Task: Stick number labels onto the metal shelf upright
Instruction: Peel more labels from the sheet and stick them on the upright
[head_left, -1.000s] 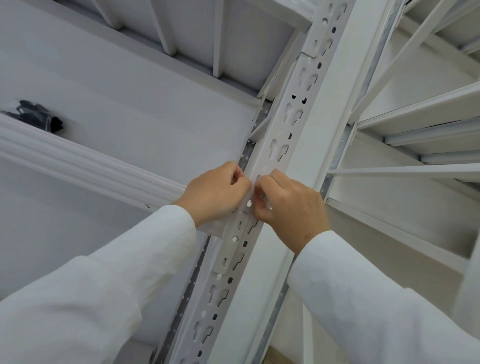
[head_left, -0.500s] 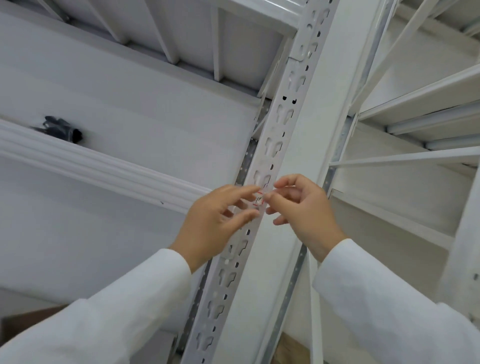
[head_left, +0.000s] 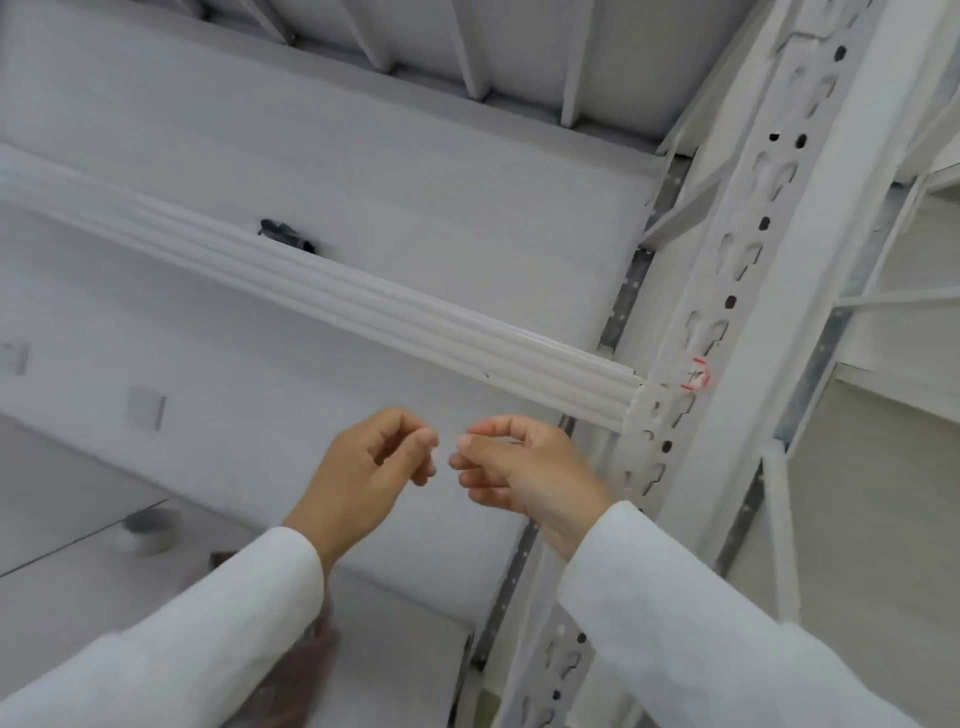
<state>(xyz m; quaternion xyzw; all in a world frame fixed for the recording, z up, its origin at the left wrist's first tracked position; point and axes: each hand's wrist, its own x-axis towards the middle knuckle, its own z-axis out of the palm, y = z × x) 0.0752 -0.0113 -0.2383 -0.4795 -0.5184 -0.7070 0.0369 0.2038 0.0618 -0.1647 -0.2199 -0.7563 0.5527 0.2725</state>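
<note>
The white perforated metal upright (head_left: 748, 249) runs diagonally up the right side. A small label with red marks (head_left: 696, 375) is stuck on it, just where the horizontal shelf beam (head_left: 363, 306) joins. Both hands are off the upright, down and to its left. My left hand (head_left: 374, 462) has its fingers curled, thumb against forefinger. Facing it fingertip to fingertip, my right hand (head_left: 514, 467) is curled the same way. The frame is blurred and I see nothing between the fingers of either hand.
A black object (head_left: 285, 236) lies on the shelf above the beam. A roll of tape (head_left: 148, 527) sits on a lower surface at the left. Something pinkish and translucent (head_left: 311, 660) hangs by my left sleeve. More white shelf rails stand to the right.
Both hands have come off the upright and moved down and left, leaving the red-marked label on it. The view has swung left, so the upright now sits at the right.
</note>
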